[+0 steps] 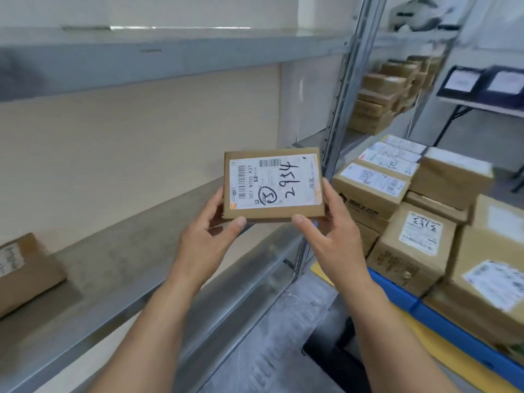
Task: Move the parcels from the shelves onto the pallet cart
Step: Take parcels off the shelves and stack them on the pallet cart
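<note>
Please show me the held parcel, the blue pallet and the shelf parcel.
Held parcel (273,184): head view, its white label.
Blue pallet (394,293): head view, its front edge.
Shelf parcel (32,275): head view, its brown cardboard.

Shipping label (273,181) on top of the small parcel (272,215): printed "507 N705 A37" beside a barcode, "2934" handwritten in black marker, and a circled "3" next to it; the fine print is too small to read. Stacked box (411,251) at right: the label has marker digits, upside down and not legible. Other labels are blurred.
</note>
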Demonstrator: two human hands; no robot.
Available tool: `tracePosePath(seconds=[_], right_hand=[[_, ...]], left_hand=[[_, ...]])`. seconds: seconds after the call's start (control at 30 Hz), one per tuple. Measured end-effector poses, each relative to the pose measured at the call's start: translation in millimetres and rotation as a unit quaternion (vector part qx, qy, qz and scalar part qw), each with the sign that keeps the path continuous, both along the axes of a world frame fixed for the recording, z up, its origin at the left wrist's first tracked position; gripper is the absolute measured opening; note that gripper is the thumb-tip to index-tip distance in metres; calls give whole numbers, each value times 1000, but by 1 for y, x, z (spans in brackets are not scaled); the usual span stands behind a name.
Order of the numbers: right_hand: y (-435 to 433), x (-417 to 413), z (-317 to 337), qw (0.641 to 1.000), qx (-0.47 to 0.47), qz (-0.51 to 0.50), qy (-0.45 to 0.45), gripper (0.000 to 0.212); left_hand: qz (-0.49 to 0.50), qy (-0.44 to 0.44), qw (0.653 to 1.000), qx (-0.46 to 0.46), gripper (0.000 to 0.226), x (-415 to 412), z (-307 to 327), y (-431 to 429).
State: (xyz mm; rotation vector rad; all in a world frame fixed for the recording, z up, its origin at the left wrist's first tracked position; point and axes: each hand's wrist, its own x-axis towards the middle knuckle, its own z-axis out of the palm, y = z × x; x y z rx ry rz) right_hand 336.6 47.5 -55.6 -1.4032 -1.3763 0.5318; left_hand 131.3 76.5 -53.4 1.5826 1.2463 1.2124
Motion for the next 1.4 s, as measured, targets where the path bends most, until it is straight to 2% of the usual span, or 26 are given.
tracePosePath(seconds=[0.3,0.47,0.57,0.7,0.8,1.07,1.23,1.4], right_hand=[[-11,121,15,989,69,-132,23,74],[-20,189,19,975,89,-203,28,71],[-26,228,20,968,87,-234,41,75],[-34,268,23,961,82,-256,61,53],[-35,286,21,956,60,-279,67,48],[-19,311,0,948,-6,-306,85,24],[-1,321,-15,940,-44,-325,94,23],[15,328,-24,932,-84,-344,81,44]], left_hand=[[-132,-17,990,44,58,138,28,29],[-193,4,980,50,54,215,42,40],[-223,49,972,55,48,257,52,47],[-260,106,958,57,37,306,59,60],[-276,146,949,52,28,336,61,72],[-288,284,913,47,41,375,58,101],[-313,328,889,63,44,392,47,128],[-326,365,868,77,46,406,36,153]])
